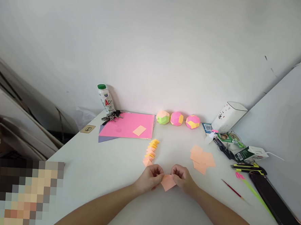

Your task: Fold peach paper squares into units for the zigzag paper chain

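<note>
Peach pointed paper piece (168, 184) is pinched at either side by the left hand (151, 177) and right hand (184, 178), over the white worktop (86, 166); beyond lie folded orange-and-peach paper units (150, 153), then three multicoloured faceted balls (177, 119).

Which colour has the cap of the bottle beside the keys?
The cap is green; it shows in the head view, the only one.

keys (112, 116) lie beside a green-capped bottle (105, 99), well apart from a green-and-white carton (252, 154).
</note>
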A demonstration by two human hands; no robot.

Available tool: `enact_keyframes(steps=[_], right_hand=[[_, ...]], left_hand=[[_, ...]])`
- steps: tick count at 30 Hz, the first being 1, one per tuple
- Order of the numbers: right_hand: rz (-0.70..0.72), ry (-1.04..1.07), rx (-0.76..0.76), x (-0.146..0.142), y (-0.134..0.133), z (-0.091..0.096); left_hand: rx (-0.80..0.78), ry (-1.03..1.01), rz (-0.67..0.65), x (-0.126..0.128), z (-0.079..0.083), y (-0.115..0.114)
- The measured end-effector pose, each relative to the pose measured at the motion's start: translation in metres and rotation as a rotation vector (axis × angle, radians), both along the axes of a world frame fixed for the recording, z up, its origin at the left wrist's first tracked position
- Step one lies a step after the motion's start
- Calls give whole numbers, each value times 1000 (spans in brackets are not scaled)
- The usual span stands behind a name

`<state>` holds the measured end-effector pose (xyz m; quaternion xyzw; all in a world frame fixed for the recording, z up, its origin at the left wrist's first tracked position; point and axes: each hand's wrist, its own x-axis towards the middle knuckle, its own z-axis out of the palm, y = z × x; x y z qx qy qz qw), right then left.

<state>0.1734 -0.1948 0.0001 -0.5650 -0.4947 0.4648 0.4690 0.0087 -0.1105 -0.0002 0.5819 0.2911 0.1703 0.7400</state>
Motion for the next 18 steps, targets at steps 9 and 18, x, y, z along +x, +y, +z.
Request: enact_keyframes(steps=[9, 18], right_hand=[[-135, 164, 12, 4, 2, 2], [-69, 113, -17, -1, 1, -1]], left_hand=[[-164, -236, 95, -3, -6, 6], [-54, -180, 95, 2, -7, -5]])
